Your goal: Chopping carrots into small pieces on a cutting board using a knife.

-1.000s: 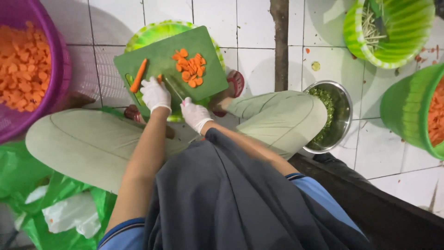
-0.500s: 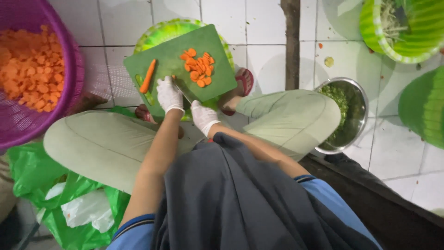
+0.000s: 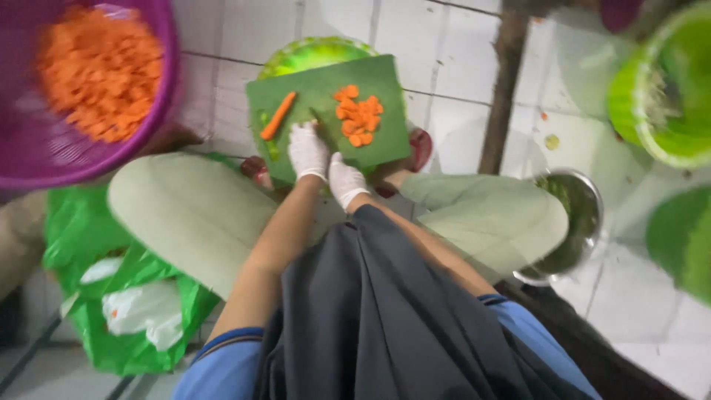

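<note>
A green cutting board (image 3: 385, 144) lies on a green basin (image 3: 311, 53) on the tiled floor. On it are a pile of sliced carrot (image 3: 357, 117) and one whole carrot stick (image 3: 278, 116). My left hand (image 3: 307, 150), in a white glove, rests on the board's near part, just left of the slices. My right hand (image 3: 344, 180), also gloved, is curled right behind it at the board's near edge. A thin dark blade (image 3: 316, 118) pokes out past my left hand. The frame is blurred, and the grip on the blade is hidden.
A purple basket (image 3: 159, 111) of cut carrot stands at the far left. A steel bowl (image 3: 589, 222) with green scraps is by my right knee. Green tubs (image 3: 626, 104) stand at the right, and a green plastic bag (image 3: 111, 296) lies at the lower left.
Both hands stay together at the board's near edge. The view has swung, so the board and baskets sit differently in the picture and are blurred.
</note>
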